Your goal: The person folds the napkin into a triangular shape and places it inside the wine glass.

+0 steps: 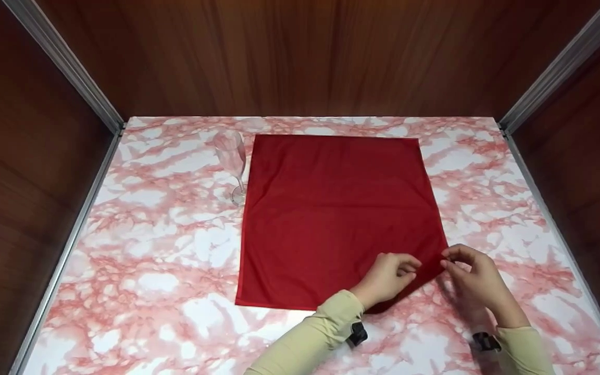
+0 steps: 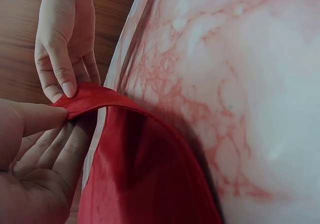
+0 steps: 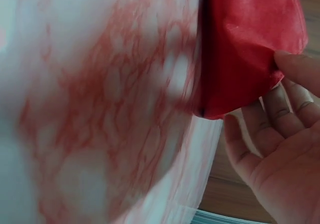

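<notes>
A square red cloth (image 1: 331, 208) with a stitched hem lies spread on the table, its near right corner lifted. My right hand (image 1: 479, 281) pinches that corner between thumb and fingers. In the right wrist view the thumb lies over the cloth (image 3: 245, 49), with fingers underneath. My left hand (image 1: 386, 278) is above the near edge, a little left of the right hand. In the left wrist view its thumb presses on top of the raised hem (image 2: 92, 102) with fingers beneath, pinching it. The lifted edge arches above the tabletop there.
A clear champagne flute (image 1: 232, 155) stands close to the cloth's left edge, toward the back. The table (image 1: 149, 234) has a pink and white marbled surface. Dark wood panels (image 1: 305, 57) with metal corner strips enclose the back and both sides.
</notes>
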A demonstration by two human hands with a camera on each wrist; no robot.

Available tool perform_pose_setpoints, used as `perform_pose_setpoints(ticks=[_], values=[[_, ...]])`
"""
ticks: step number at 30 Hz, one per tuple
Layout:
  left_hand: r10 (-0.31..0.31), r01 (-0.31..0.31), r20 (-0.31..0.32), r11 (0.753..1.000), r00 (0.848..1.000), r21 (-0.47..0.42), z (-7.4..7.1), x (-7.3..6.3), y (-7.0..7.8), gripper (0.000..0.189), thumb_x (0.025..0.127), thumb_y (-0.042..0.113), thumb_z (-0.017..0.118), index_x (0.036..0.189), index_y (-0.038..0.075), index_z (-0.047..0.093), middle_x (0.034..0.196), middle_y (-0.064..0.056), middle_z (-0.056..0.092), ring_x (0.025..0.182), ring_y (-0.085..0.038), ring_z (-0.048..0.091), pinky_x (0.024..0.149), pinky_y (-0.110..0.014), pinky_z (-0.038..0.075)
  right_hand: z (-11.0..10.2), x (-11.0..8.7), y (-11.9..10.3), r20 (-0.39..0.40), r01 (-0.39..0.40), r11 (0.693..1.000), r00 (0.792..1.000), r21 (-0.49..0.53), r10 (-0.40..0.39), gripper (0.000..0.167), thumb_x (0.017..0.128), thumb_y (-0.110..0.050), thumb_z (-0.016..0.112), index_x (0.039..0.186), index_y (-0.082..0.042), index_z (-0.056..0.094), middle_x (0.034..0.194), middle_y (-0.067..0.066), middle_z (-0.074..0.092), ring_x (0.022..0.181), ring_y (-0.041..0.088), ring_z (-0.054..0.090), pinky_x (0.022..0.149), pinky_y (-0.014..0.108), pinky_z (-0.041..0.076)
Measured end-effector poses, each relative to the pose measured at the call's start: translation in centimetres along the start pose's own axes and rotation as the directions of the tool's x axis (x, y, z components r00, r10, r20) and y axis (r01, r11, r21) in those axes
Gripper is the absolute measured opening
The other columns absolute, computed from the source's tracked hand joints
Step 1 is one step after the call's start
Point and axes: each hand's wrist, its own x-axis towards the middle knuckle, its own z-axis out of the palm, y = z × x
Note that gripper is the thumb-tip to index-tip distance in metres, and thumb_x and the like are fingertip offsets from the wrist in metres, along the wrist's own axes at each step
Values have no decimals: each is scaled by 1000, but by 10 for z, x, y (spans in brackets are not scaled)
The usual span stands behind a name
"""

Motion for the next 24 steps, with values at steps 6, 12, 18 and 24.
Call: perform_pose_setpoints(ticks=[6, 12, 18, 24], values=[[-31, 29, -24, 998, 999, -62, -8, 1, -1, 21, 87, -4, 65, 107, -2, 69, 97, -7, 71, 83, 1, 63, 72, -8, 47, 3, 5, -4, 3, 46, 999, 999, -4, -46, 12, 91, -4, 64, 101, 3, 65, 93, 15, 67, 87, 10, 60, 74, 16, 46], [-51, 43, -54, 989, 997, -139, -19, 1, -2, 20, 87, -5, 65, 106, -3, 69, 97, -5, 70, 84, 0, 63, 73, -10, 48, 3, 16, -15, 9, 100, 994, 995, -54, -100, 12, 88, 4, 63, 100, 3, 65, 90, 15, 67, 84, 8, 59, 76, 15, 43], [-88, 68, -91, 976, 992, -209, -31, 1, -5, 19, 87, -5, 65, 105, -2, 69, 97, -3, 70, 83, -2, 64, 74, -13, 50, 0, 24, -43, 43, 153, 987, 988, -44, -151, 16, 84, 13, 61, 98, 5, 64, 87, 16, 66, 82, 19, 60, 75, 15, 43], [-98, 63, -122, 963, 988, -262, -44, 0, -10, 20, 86, -6, 65, 105, -2, 69, 100, -7, 70, 88, -11, 67, 75, -16, 51, -5, 37, -52, 54, 164, 985, 985, -60, -161, 17, 83, 15, 59, 97, 6, 64, 90, 16, 66, 85, 16, 60, 76, 12, 41]])
